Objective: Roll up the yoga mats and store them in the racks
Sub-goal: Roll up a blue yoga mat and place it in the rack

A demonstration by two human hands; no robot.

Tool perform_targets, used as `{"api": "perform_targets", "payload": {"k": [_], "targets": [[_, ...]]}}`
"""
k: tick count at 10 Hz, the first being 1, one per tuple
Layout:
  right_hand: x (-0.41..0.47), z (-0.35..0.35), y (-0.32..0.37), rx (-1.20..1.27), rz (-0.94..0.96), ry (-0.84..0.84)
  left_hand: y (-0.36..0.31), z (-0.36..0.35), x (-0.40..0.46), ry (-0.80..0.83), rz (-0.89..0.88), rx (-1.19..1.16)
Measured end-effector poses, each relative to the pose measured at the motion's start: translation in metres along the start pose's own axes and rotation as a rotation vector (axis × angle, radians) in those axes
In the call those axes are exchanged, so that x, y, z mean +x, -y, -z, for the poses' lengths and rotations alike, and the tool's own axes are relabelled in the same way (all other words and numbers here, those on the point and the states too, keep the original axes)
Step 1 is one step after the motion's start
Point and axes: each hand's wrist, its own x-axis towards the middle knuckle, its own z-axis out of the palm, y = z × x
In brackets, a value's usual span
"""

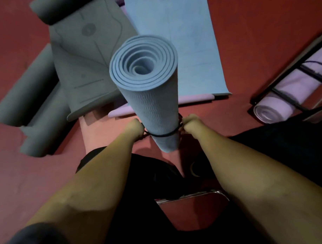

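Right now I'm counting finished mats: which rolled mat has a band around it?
The blue rolled mat standing upright; a black band circles its lower end.

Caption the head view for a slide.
Both hands, left hand and right hand, pull a black strap around an upright rolled blue mat.

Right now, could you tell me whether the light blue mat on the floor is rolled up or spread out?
Spread out: the light blue mat lies flat on the red floor.
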Motion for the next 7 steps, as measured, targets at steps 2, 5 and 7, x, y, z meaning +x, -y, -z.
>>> {"api": "perform_targets", "payload": {"k": [2, 5, 7], "targets": [[0.009, -0.002, -0.007, -0.139, 0.135, 0.007, 0.005, -0.013, -0.008, 0.033, -0.238, 0.415], [0.025, 0.001, -0.040, -0.167, 0.366, 0.307, -0.011, -0.004, -0.031, 0.091, -0.125, 0.211], [0.034, 0.010, -0.028, 0.162, 0.196, 0.261, -0.033, -0.004, -0.003, 0.177, -0.155, -0.223]]}}
